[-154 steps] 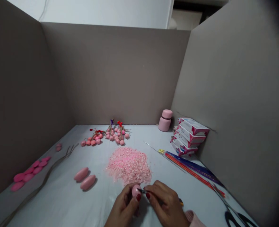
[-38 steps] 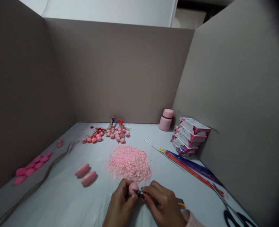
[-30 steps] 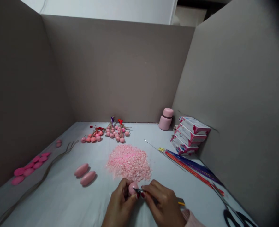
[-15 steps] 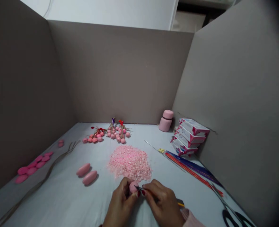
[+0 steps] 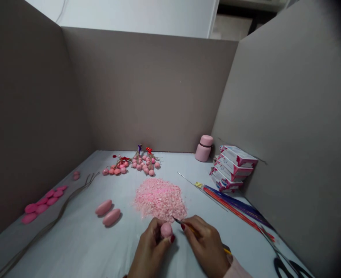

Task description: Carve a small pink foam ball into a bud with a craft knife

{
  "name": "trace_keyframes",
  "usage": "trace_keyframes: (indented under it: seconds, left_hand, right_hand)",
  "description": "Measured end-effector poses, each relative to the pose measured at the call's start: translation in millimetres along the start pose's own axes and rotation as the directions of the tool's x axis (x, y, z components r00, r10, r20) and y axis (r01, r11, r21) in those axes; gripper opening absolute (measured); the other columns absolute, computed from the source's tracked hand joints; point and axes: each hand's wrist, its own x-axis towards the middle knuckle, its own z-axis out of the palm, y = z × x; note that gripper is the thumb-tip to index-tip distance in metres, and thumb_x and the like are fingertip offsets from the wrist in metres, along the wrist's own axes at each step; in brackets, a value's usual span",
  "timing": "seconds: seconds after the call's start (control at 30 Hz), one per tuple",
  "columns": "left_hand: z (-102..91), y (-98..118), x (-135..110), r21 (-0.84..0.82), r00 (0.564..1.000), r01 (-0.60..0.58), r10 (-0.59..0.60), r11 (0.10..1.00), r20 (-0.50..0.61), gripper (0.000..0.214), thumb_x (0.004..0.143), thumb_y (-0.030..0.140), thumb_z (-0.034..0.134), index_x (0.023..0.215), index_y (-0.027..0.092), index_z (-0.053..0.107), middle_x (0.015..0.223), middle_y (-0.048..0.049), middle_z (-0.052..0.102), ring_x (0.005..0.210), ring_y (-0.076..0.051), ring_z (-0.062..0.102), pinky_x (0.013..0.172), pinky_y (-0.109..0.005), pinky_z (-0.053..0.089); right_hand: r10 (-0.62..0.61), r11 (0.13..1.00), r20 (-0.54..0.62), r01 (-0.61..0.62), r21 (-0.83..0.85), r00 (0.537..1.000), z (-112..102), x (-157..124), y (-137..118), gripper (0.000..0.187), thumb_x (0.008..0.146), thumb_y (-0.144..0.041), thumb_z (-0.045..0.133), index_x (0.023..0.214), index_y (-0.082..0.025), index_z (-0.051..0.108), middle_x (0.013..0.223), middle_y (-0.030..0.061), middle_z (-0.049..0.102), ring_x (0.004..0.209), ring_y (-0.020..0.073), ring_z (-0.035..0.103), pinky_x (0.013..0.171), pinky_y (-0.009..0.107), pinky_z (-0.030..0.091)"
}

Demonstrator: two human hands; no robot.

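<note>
While box print stays illegible, left hand (image 5: 150, 251) pinches pink ball (image 5: 166, 230), right hand (image 5: 206, 247) grips tool (image 5: 188, 227).

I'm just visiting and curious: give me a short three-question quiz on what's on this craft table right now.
1. True or false: the left hand holds a small pink ball.
2. Which thing does the right hand hold? A) scissors B) a thin pointed tool C) a box
3. Which thing lies just beyond the hands: the heap of pink flakes or the pink jar?

Key: 1 true; 2 B; 3 the heap of pink flakes.
</note>
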Motion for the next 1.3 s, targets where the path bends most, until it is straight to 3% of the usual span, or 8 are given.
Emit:
trace_keyframes:
  seconds: [0.17,0.5,0.97,1.07,1.17,1.3]
  left_hand:
    - [1.4,3.0,-0.4,-0.033,1.000,-0.002,0.002,0.999,0.001,0.008,0.073,0.014,0.057,0.079,0.018,0.053,0.070,0.0013,0.055,0.069,-0.018,0.051,0.066,-0.031,0.042]
    - [4.2,-8.0,-0.3,0.044,0.999,-0.024,0.026,0.999,-0.040,0.006,0.074,0.020,0.057,0.077,0.019,0.052,0.068,0.0023,0.053,0.064,-0.016,0.049,0.060,-0.029,0.040]
    - [-0.1,7.9,-2.4,0.050,0.999,-0.006,0.004,0.999,0.034,0.010,0.077,0.026,0.056,0.074,0.020,0.049,0.067,0.0033,0.047,0.064,-0.016,0.044,0.061,-0.028,0.037]
    - [1.7,4.5,-4.4,0.025,0.998,-0.041,0.039,0.999,0.052,0.010,0.075,0.025,0.058,0.072,0.020,0.049,0.065,0.0044,0.044,0.063,-0.016,0.041,0.059,-0.027,0.035]
    - [3.9,1.0,-4.7,-0.054,0.998,-0.035,0.038,0.998,0.054,0.012,0.073,0.024,0.059,0.070,0.020,0.048,0.064,0.0054,0.040,0.061,-0.014,0.040,0.058,-0.026,0.034]
    - [4.2,1.9,-1.8,-0.134,1.000,0.028,-0.028,0.991,-0.002,0.010,0.070,0.018,0.061,0.074,0.017,0.052,0.067,0.0031,0.048,0.065,-0.015,0.044,0.062,-0.028,0.037]
  right_hand:
    - [-0.132,0.991,0.105,0.135,-0.018,0.986,2.3,-5.1,-9.8,0.020,0.089,-0.024,0.043,0.089,-0.021,0.063,0.073,0.0022,0.060,0.067,0.0155,0.060,0.059,0.024,0.041]
    - [-0.147,0.980,0.188,0.169,-0.108,0.971,1.2,-8.1,-7.8,0.019,0.089,-0.022,0.043,0.087,-0.022,0.062,0.074,0.0032,0.058,0.067,0.0153,0.058,0.060,0.022,0.041]
    - [-0.112,0.978,0.135,0.133,-0.157,0.984,3.1,-6.4,-14.3,0.023,0.090,-0.023,0.040,0.087,-0.022,0.063,0.075,0.0034,0.061,0.067,0.0160,0.060,0.060,0.023,0.043]
    - [-0.041,0.984,0.097,0.057,-0.170,0.994,0.0,-2.6,-10.1,0.023,0.089,-0.024,0.042,0.082,-0.022,0.064,0.074,0.0030,0.062,0.067,0.0166,0.061,0.061,0.024,0.044]
    - [0.028,0.993,0.028,-0.025,-0.117,0.999,-3.5,0.1,-3.8,0.023,0.089,-0.026,0.044,0.078,-0.021,0.064,0.073,0.0029,0.063,0.069,0.0170,0.062,0.064,0.025,0.044]
    - [-0.036,0.999,0.028,0.037,-0.010,0.999,-3.6,-1.5,-4.8,0.022,0.090,-0.026,0.043,0.083,-0.020,0.063,0.076,0.0028,0.064,0.071,0.0163,0.061,0.064,0.025,0.044]
